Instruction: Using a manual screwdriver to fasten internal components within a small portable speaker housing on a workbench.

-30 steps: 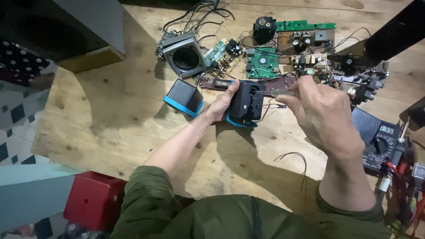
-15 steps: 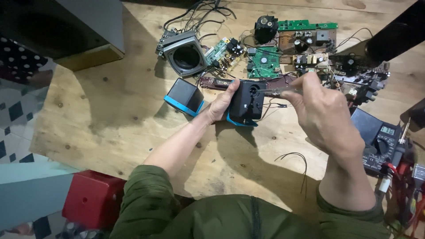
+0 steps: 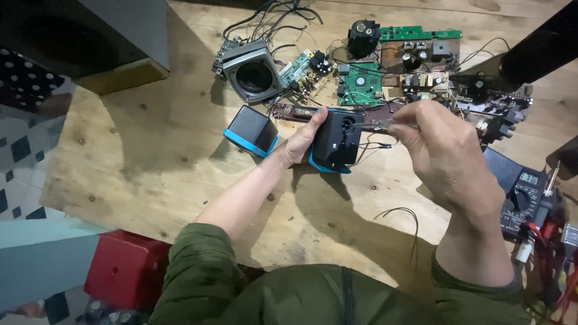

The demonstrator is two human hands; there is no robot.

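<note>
Speaker, black with blue rim, gripped by left hand; right hand pinched screwdriver into it. Twin speaker left of it; circuit boards behind; multimeter right.

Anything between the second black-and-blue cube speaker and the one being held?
Only the left hand lies between the speaker and held speaker, head view.
</note>
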